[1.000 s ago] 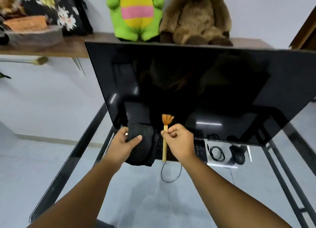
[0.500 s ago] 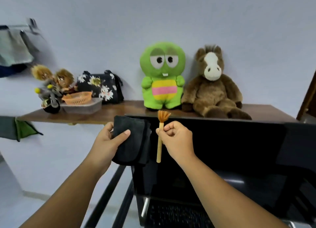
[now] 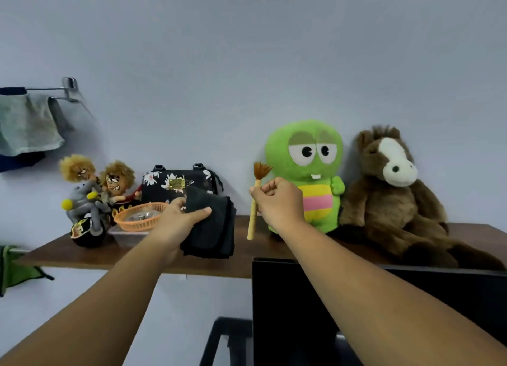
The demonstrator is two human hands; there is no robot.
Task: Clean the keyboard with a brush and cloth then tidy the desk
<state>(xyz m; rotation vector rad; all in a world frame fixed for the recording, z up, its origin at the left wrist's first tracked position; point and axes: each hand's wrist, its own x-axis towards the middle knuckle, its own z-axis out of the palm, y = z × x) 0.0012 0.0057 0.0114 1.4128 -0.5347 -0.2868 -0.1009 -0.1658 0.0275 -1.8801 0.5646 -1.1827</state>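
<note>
My left hand (image 3: 178,223) grips a folded black cloth (image 3: 212,228), thumb on its front, held up at the level of the wooden shelf (image 3: 137,258). My right hand (image 3: 277,201) pinches a small brush (image 3: 253,201) with a pale wooden handle and brown bristles pointing up. The brush stands upright in front of the green plush toy (image 3: 307,171). The keyboard is out of view; only the top of the black monitor (image 3: 307,310) shows at the lower right.
On the shelf stand two doll figures on a toy motorbike (image 3: 87,198), an orange basket (image 3: 138,216) on a clear tub, a floral black bag (image 3: 178,183) and a brown plush horse (image 3: 395,198). Towels hang on a rail (image 3: 27,121) at the left.
The view has tilted up from the desk to the shelf and wall. Both hands have risen with the cloth and the brush, keeping their hold.
</note>
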